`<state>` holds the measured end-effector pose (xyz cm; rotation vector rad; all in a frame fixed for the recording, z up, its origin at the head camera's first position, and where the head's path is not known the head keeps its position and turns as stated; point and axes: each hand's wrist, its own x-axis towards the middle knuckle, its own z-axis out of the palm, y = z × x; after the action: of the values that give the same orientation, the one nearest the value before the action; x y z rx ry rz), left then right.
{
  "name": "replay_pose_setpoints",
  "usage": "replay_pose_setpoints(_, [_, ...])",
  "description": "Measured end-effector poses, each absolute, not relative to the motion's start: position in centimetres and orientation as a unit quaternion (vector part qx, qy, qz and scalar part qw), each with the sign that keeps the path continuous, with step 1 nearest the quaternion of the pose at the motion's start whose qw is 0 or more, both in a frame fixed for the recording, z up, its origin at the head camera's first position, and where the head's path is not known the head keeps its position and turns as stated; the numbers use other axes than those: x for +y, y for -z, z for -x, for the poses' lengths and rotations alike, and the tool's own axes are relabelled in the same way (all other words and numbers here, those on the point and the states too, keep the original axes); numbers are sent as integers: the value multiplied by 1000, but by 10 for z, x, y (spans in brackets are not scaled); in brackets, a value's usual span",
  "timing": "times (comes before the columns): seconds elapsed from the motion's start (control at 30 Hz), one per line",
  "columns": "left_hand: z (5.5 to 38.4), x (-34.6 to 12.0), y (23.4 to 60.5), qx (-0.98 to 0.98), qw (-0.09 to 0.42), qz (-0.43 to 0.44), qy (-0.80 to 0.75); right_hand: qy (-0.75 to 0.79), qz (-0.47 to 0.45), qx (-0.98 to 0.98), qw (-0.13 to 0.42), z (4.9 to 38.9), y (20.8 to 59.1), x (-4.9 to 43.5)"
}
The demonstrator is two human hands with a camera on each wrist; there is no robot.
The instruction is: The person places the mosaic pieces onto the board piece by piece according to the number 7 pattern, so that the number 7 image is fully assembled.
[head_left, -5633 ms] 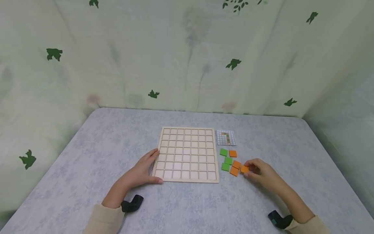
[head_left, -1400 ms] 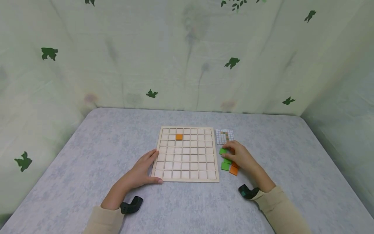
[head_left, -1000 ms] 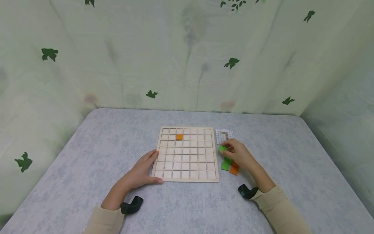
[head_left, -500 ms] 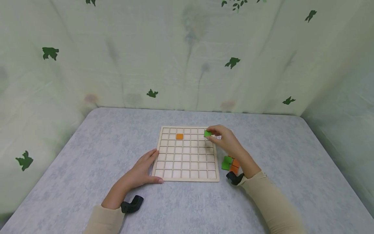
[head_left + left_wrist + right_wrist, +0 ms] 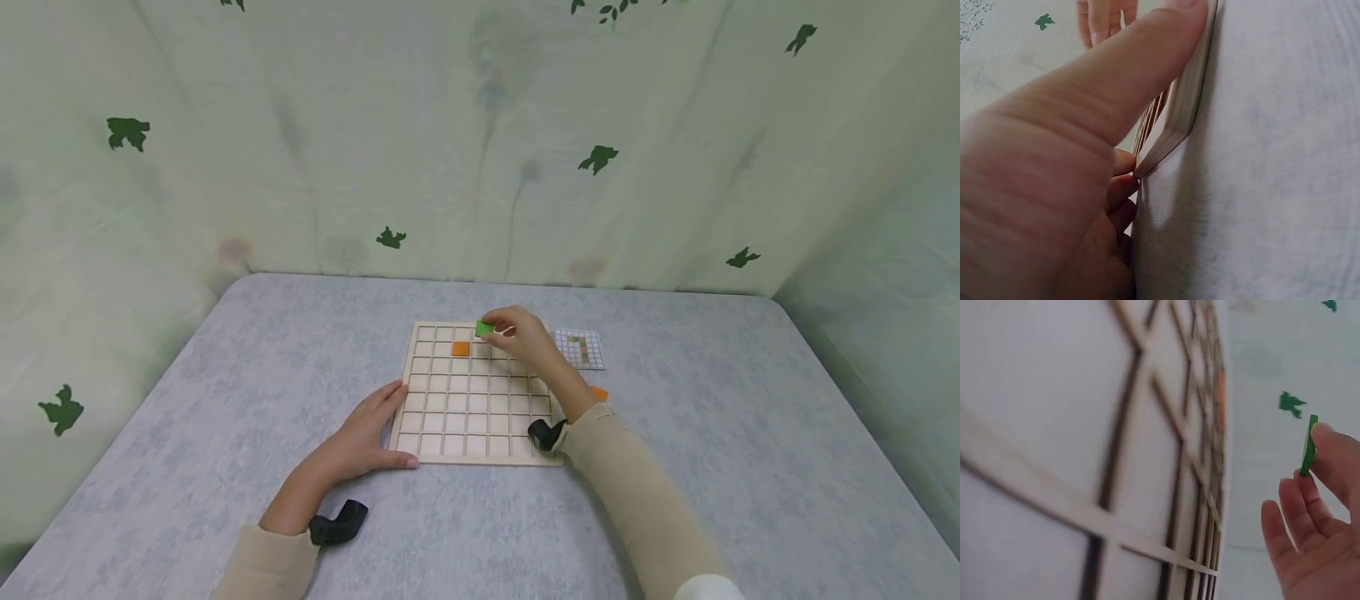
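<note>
In the head view a wooden grid board (image 5: 477, 449) lies on the table, with one orange square tile (image 5: 461, 348) in its second row. My left hand (image 5: 365, 433) rests at the board's near left corner, fingers along the left side and thumb at the front edge. My right hand (image 5: 521, 337) pinches a green square tile (image 5: 484, 328) between thumb and fingers over the board's far rows, just right of the orange one. The right wrist view shows that green tile (image 5: 1309, 445) on edge, raised off the grid.
A small printed pattern card (image 5: 580, 348) lies right of the board. Below it an orange tile (image 5: 599, 393) peeks out beside the right forearm, which hides the other loose tiles. Printed fabric (image 5: 450, 167) hangs behind the table's far edge.
An orange tile was set into the board. My right hand then took a green tile from the loose ones and carried it left over the board. My left hand stayed put.
</note>
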<state>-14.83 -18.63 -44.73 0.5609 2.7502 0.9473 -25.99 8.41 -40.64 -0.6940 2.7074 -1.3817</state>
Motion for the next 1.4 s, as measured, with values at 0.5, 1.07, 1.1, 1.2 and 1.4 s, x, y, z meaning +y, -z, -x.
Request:
replay_pose_setpoints(0.5, [148,-187,447,920,85,-200,-326,377,192,903,73,271,435,75])
replay_pose_setpoints(1.07, [146,-186,445,923,76,-204,-319,438,213,870,79,261,406,95])
replay_pose_setpoints(1.1, [146,-186,445,922,77,-204,-320,445,216,866,70,259,403,99])
replay_pose_setpoints(1.2, [146,-186,446,921,78,-202,-324,459,216,861,45,253,394,115])
replay_pose_setpoints(1.4, [146,-187,446,921,76,-205,-323,477,197,856,13,233,382,151])
